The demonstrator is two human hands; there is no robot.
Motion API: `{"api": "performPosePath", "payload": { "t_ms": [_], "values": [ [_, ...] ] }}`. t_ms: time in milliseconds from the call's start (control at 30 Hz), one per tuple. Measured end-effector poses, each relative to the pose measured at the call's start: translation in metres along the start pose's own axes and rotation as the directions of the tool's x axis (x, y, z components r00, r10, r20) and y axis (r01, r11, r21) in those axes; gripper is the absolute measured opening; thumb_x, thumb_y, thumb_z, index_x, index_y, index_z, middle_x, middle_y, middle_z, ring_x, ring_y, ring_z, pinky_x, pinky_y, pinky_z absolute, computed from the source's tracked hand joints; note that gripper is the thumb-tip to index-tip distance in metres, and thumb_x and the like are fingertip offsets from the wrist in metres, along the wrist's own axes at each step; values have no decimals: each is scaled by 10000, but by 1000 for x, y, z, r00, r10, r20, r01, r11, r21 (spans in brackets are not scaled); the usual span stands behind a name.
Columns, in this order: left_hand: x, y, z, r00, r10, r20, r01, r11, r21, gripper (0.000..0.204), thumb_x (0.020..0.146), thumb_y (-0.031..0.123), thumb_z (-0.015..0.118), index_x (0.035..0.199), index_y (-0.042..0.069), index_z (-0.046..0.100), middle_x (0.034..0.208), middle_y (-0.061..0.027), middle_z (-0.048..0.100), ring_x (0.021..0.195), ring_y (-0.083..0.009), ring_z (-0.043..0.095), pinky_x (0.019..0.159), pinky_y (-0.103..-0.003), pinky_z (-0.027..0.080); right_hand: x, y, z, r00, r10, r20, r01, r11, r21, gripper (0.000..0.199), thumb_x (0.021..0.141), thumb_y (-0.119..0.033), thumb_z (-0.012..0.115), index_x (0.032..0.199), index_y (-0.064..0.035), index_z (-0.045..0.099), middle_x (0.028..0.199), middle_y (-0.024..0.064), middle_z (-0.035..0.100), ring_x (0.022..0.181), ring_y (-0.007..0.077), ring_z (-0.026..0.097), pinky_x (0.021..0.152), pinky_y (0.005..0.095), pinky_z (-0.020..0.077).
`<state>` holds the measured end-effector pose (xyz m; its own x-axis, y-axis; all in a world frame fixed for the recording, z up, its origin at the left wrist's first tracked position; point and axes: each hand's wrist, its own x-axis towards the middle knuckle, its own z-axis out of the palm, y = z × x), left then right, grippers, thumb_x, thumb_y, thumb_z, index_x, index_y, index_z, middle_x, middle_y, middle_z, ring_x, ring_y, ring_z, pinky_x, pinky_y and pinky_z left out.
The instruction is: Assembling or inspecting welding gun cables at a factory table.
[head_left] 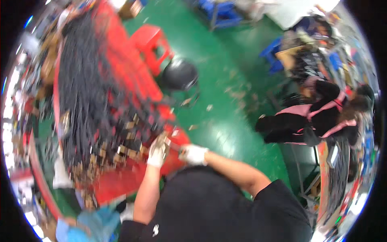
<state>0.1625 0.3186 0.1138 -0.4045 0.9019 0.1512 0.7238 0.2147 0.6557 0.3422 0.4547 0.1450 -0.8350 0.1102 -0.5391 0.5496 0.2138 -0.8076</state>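
Since it's all pretty blurry rn, can't tell what the right hand (195, 155) grips, if anything; left hand (156, 155) looks closed round a small tan piece (163, 140) above the red table (117, 183), near the edge, hands close but apart. IMO the black straps (82, 84) are the risk: they're heaped loose, so one careless tug could tangle 'em or drag some off.

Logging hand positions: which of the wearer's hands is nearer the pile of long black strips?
Left. The left hand is by the lower-right edge of the black strips; the right hand is farther off, to the right.
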Motion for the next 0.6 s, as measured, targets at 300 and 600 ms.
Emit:
{"api": "performPosePath", "payload": {
  "t_ms": [300,600],
  "values": [
    [-62,-6,-25,422,-847,324,324,-193,-926,232,955,404,640,885,183,650,669,93,532,498,-47,451,436,-212,350,26,33,8,994,32,107,-13,985,-174,384,897,-285,609,1222,-80,615,1079,196,684,1044,343,651,909,410,495],
    [-110,-8,-42,351,-850,392,-12,-423,-906,286,896,308,638,664,147,593,698,-53,653,592,-200,600,467,-293,494,59,59,-34,961,271,-50,-269,878,-395,344,881,-251,565,1147,-49,644,1092,234,679,1047,392,647,887,430,509]
  ]
}}
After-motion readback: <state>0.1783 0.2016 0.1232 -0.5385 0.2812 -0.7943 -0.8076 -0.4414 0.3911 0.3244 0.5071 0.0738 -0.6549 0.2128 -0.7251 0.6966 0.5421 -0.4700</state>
